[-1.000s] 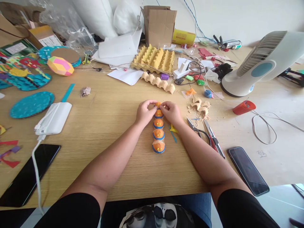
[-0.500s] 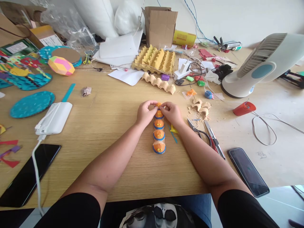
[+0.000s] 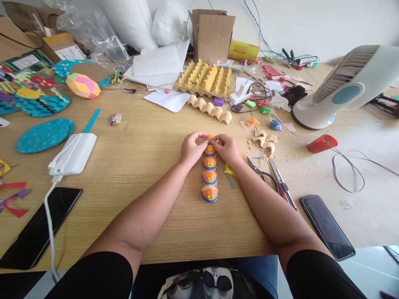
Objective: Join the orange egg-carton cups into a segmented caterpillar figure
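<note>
In the head view, a narrow egg carton strip [image 3: 210, 177] lies on the table, pointing away from me. Its several bumps are covered in orange, with blue bands along their near sides and small yellow faces. My left hand [image 3: 193, 148] grips the farthest bump from the left, thumb and fingertips closed on it. From the right, my right hand [image 3: 227, 148] pinches the same bump, its fingertips close to the left thumb. The fingers hide most of that bump. Beside the strip, under my right forearm, lie a yellow scrap [image 3: 229, 169] and a thin blue strip [image 3: 228, 180].
Scissors [image 3: 262, 171], a utility knife [image 3: 283, 185] and a phone [image 3: 326, 226] lie to the right. Farther back are a cut carton strip [image 3: 209, 109], a yellow egg tray [image 3: 204, 79] and a white fan [image 3: 339, 91]. A power bank [image 3: 73, 154] sits on the left.
The whole view has shifted slightly. Both hands stay at the far bump with almost the same grip, and the strip lies where it was.
</note>
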A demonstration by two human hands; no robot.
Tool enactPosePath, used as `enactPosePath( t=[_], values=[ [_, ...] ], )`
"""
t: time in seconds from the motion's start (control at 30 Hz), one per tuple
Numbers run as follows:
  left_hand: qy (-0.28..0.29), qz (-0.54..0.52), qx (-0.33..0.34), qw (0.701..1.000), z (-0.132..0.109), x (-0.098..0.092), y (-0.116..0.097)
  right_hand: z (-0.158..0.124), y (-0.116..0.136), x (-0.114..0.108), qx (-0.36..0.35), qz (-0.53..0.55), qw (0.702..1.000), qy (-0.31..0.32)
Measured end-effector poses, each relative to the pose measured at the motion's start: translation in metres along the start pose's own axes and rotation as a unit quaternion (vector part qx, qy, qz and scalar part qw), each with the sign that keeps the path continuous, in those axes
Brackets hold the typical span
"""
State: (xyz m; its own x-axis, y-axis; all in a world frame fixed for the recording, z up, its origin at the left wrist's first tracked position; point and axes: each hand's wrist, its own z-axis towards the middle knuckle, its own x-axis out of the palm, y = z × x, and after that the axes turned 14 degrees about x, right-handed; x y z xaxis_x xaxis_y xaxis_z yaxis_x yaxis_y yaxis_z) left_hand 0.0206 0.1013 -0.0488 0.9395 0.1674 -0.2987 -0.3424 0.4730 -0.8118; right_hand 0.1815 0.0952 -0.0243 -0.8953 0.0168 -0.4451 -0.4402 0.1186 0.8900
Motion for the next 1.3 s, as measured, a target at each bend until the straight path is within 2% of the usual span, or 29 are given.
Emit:
enactPosePath(
  t=[0.27, 0.47, 1.3],
  values=[
    [-0.007, -0.015, 0.016, 1.000, 0.001, -0.004, -0.005, -0.003, 0.004, -0.002, 0.004, 0.038, 0.999, 0.012],
    [-0.005, 0.045, 0.064, 0.997, 0.000, -0.008, -0.014, -0.005, 0.005, -0.003, -0.004, 0.091, 0.996, 0.025],
    [-0.008, 0.054, 0.066, 0.996, 0.000, -0.008, -0.014, -0.006, 0.010, -0.005, -0.014, 0.134, 0.991, 0.012]
  ],
)
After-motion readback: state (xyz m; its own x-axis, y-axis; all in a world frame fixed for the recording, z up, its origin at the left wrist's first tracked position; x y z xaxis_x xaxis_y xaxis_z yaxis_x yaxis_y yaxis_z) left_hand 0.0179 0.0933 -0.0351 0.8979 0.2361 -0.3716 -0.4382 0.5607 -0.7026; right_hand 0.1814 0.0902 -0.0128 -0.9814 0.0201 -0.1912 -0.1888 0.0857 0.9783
